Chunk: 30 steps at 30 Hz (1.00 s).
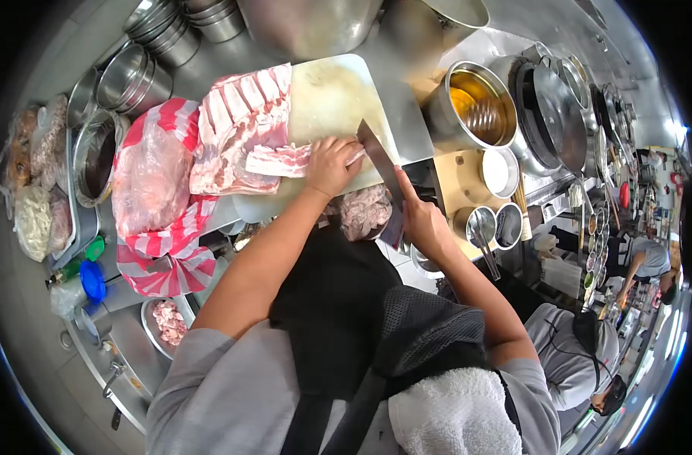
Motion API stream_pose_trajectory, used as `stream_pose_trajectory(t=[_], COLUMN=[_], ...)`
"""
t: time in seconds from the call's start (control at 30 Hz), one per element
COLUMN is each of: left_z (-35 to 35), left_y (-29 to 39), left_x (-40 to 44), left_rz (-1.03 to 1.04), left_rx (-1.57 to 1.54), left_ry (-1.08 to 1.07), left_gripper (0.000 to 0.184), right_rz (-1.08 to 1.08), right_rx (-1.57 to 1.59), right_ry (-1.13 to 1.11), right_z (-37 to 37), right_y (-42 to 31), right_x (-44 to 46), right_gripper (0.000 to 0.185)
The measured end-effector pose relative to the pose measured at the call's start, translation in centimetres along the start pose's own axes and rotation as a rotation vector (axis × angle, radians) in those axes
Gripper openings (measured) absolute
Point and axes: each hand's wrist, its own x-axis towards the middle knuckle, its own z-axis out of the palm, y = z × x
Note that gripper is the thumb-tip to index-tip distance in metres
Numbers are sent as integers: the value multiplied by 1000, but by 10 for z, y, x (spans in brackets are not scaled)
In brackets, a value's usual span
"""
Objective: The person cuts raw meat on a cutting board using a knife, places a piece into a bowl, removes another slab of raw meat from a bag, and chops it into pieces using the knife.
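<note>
My left hand (pixel 333 165) presses down on a strip of rib meat (pixel 279 161) lying across the white cutting board (pixel 333 91). In my right hand (pixel 424 220) is a wide cleaver (pixel 379 158), its blade at the right end of the strip, close to my left fingers. A large slab of ribs (pixel 243 125) lies on the board's left part. Below the board's near edge, between my arms, is a heap of cut meat (pixel 365 211); its container is mostly hidden.
Left of the slab sits a red-and-white striped bag (pixel 155 178) of meat. Stacked metal pots (pixel 130 80) stand at the back left. At right are a pot of yellowish liquid (pixel 471 102) and small bowls (pixel 500 173). Two other people work at far right.
</note>
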Motion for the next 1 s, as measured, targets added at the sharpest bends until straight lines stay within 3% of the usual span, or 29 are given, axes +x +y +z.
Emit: stream_pose_trajectory(t=[0.1, 0.17, 0.37, 0.6, 0.7, 0.77, 0.9, 1.0], left_z=[1, -2, -5, 0, 1, 0, 5, 13], left_y=[0, 0, -3, 4, 2, 2, 8, 34], left_x=[-3, 0, -4, -6, -5, -6, -12, -12], left_rz=[-34, -30, -13, -145, -132, -14, 28, 47], left_rx=[-9, -29, 6, 42, 52, 7, -11, -122], left_ry=[-14, -13, -89, 25, 81, 54, 62, 45], left_gripper=[22, 25, 32, 34, 28, 26, 24, 23], right_rz=[-43, -57, -218, -117, -133, -218, -303, -330], right_rx=[-18, -51, -41, -7, 31, 103, 57, 255], right_ry=[4, -10, 126, -3, 27, 102, 137, 248], right_z=[8, 16, 53, 34, 32, 31, -17, -47], right_y=[3, -2, -32, -15, -4, 7, -9, -19], right_x=[17, 43, 135, 91, 86, 104, 113, 90], right_gripper=[83, 97, 94, 93, 91, 88, 73, 74])
